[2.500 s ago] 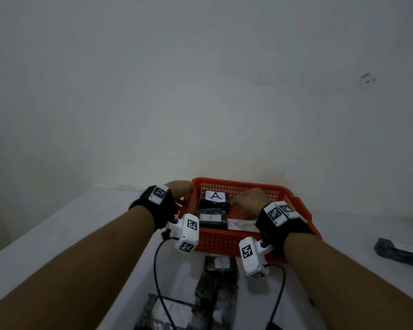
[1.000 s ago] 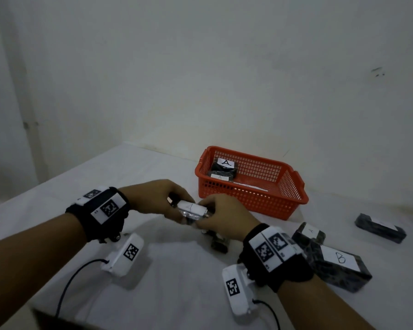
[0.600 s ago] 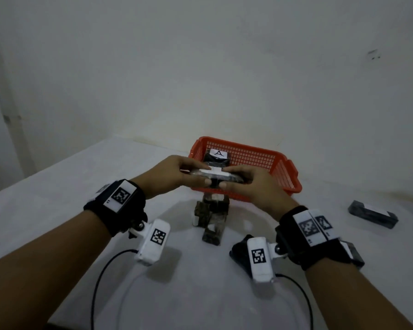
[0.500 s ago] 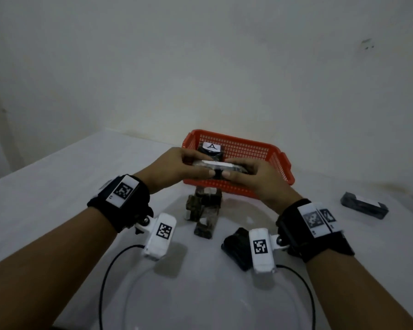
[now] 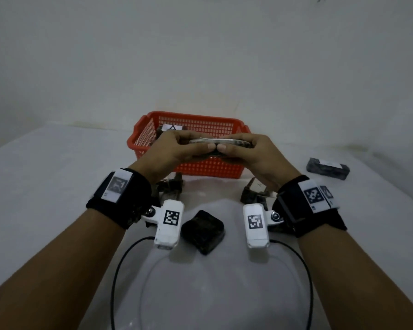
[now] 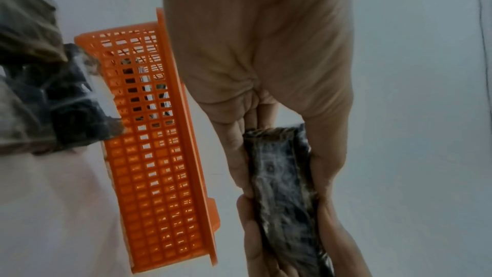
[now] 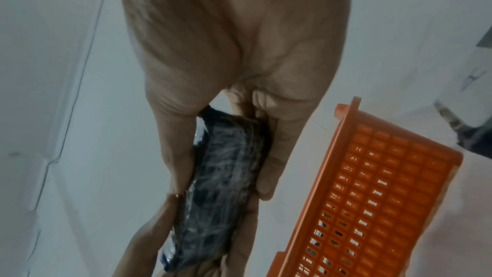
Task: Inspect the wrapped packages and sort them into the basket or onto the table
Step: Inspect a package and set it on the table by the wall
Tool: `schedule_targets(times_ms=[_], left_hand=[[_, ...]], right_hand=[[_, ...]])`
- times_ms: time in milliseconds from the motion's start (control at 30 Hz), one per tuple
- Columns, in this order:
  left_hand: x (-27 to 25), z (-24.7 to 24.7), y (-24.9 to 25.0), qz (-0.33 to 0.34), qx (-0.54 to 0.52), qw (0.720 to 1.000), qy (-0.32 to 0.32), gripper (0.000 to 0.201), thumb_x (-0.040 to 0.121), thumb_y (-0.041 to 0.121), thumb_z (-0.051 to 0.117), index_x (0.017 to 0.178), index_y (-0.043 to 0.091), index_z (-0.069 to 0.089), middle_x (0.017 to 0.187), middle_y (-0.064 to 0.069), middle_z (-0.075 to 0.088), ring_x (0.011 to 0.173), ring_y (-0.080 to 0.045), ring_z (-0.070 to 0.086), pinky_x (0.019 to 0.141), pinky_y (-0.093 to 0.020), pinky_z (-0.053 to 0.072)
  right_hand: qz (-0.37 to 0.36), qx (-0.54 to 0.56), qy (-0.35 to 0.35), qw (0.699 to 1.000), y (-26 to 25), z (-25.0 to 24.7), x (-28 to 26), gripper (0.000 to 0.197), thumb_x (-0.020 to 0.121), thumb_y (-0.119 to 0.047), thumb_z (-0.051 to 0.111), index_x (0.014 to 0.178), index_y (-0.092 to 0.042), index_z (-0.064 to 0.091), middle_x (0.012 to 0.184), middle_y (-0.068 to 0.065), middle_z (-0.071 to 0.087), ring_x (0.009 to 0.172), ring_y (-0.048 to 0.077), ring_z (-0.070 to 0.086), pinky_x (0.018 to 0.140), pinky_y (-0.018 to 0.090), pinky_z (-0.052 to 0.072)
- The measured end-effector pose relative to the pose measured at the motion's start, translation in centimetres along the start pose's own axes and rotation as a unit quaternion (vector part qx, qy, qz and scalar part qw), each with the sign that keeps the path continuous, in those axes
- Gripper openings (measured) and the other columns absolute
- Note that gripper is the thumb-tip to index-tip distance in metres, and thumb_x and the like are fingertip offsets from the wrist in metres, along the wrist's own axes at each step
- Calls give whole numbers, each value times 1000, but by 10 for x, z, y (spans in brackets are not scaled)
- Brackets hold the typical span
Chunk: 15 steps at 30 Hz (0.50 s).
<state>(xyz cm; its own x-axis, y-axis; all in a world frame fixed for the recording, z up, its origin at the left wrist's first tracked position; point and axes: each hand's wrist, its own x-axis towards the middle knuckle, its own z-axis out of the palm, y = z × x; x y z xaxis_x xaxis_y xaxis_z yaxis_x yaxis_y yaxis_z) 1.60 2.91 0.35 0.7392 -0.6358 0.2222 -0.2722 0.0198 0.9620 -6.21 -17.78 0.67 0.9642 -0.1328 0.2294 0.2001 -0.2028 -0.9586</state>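
Both hands hold one dark wrapped package (image 5: 218,142) level in the air, just in front of and above the red basket (image 5: 196,167). My left hand (image 5: 177,148) pinches its left end, my right hand (image 5: 246,150) its right end, thumbs underneath. The wrist views show the same package (image 6: 282,186) (image 7: 226,180) clamped between fingers and thumb, with the basket (image 6: 149,155) (image 7: 372,197) beside it. Inside the basket lies a package with a white label marked A (image 5: 173,127).
On the white table (image 5: 45,186) lie more wrapped packages: a square dark one (image 5: 202,231) between my wrists, one under my left wrist (image 5: 171,185), one with a label by my right wrist (image 5: 255,189), and a long one (image 5: 327,168) at the far right. A wall stands behind the basket.
Both hands picked a package up from the table and raised it toward the basket. It is now held level over the basket's near side, and my view has swung to centre the basket.
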Motion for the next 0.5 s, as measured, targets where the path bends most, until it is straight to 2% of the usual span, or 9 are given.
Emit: schedule_targets(times_ms=[100, 167, 333, 400, 500], left_hand=[[5, 11, -3, -8, -14, 1000, -2, 41, 86, 22, 77, 124, 8, 70, 115, -10, 77, 109, -27, 74, 98, -39, 58], [6, 15, -7, 5, 18, 1000, 15, 35, 89, 19, 77, 122, 9, 72, 112, -7, 78, 104, -22, 76, 95, -36, 60], [10, 18, -14, 1, 23, 1000, 13, 40, 87, 18, 79, 125, 12, 70, 117, -4, 77, 109, -18, 74, 99, -35, 58], [9, 19, -15, -4, 14, 1000, 2, 43, 85, 19, 79, 127, 14, 69, 119, -3, 76, 111, -18, 73, 98, -33, 57], [6, 20, -17, 16, 14, 1000, 19, 38, 87, 10, 77, 124, 10, 70, 114, -4, 78, 106, -17, 75, 86, -21, 58]], right_hand=[[8, 14, 19, 1000, 6, -8, 1, 46, 74, -25, 90, 112, -1, 77, 109, 19, 79, 106, 33, 76, 101, 44, 59], [13, 15, 15, 1000, 11, -12, 1, 45, 74, -25, 91, 113, -4, 78, 111, 17, 78, 107, 33, 76, 103, 48, 57], [3, 68, 21, 997, 29, -23, -3, 45, 82, -11, 83, 123, 2, 70, 120, 20, 75, 115, 35, 72, 104, 44, 57], [-3, 76, 29, 997, 32, -26, -7, 49, 78, -17, 84, 122, 1, 71, 118, 17, 77, 114, 31, 74, 103, 42, 57], [-13, 78, 25, 997, 33, -26, -11, 55, 72, -23, 85, 120, -1, 72, 116, 16, 78, 112, 29, 75, 104, 44, 57]])
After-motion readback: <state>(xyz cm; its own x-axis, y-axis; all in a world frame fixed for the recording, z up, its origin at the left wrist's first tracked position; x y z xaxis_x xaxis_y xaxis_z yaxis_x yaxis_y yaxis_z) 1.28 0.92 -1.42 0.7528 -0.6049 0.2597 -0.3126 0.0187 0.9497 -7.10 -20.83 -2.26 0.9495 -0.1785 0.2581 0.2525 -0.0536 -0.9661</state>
